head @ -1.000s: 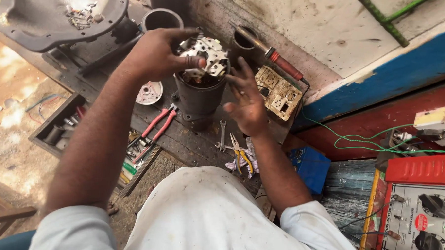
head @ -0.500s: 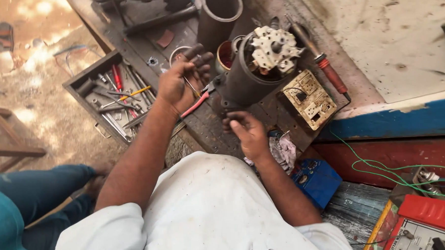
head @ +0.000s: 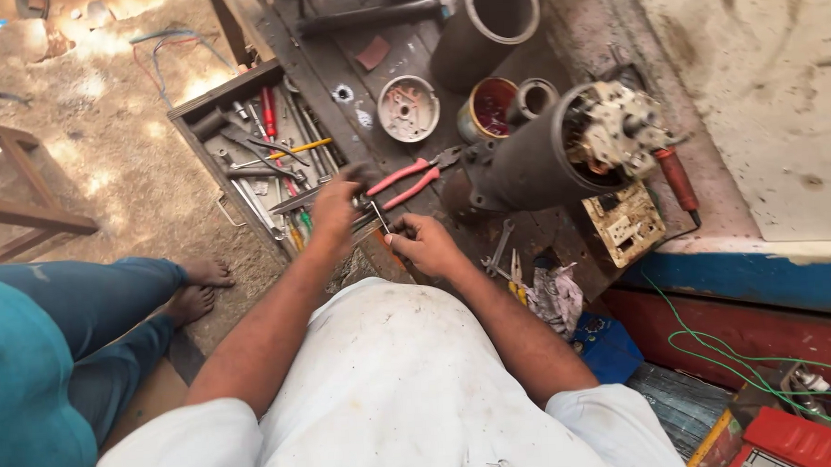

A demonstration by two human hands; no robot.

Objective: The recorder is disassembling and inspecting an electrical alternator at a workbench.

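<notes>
My left hand [head: 334, 207] is curled over the near edge of the open tool tray [head: 210, 101], with its fingers closed on a small dark tool. My right hand [head: 423, 244] is just beside it and pinches a thin metal piece [head: 378, 214] that stands between the two hands. Red-handled pliers [head: 404, 180] lie on the bench just beyond my fingers. A dark cylindrical motor [head: 533, 165] lies tilted on its side to the right, its winding end and white fittings facing right.
The tray holds several screwdrivers and spanners. A white round cover [head: 408, 108], a red-lined tin [head: 490, 108] and a grey pipe [head: 487, 28] sit behind. A switch board [head: 625, 223] and red-handled screwdriver [head: 678, 180] lie right. Another person's bare feet [head: 196, 287] are at left.
The view swung left and down. My hands left the motor and came together low by the tray. The motor went from upright to lying tilted on its side.
</notes>
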